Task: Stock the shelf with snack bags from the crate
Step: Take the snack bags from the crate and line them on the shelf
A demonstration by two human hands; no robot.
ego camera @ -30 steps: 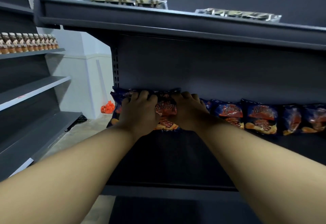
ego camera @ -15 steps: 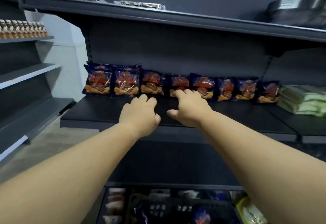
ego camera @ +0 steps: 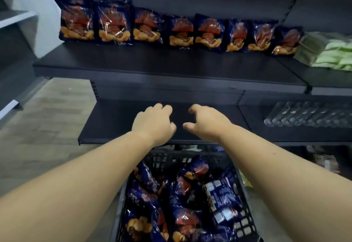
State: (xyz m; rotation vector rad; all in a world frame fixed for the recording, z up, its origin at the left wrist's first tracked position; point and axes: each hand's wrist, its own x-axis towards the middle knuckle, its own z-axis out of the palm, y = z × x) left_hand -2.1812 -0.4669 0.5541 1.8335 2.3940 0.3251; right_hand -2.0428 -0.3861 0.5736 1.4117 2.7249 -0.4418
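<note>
Dark metal forms the upper shelf point(ego camera: 152, 66), along whose back a row of snack bags point(ego camera: 144, 26) is stood upright, from upper left across to the right; its front strip is left bare. Below it a lower shelf point(ego camera: 114, 119) juts toward the viewer, its front edge running just above the crate point(ego camera: 245, 199) at the bottom centre. Both hands are held over that lower shelf, near each other but apart. The left hand point(ego camera: 153, 124) and the right hand point(ego camera: 206, 121) are seen with fingers loosely curled (nothing is held in either). More snack bags in the crate point(ego camera: 190, 194) lie heaped between the forearms, below and nearer than the hands.
</note>
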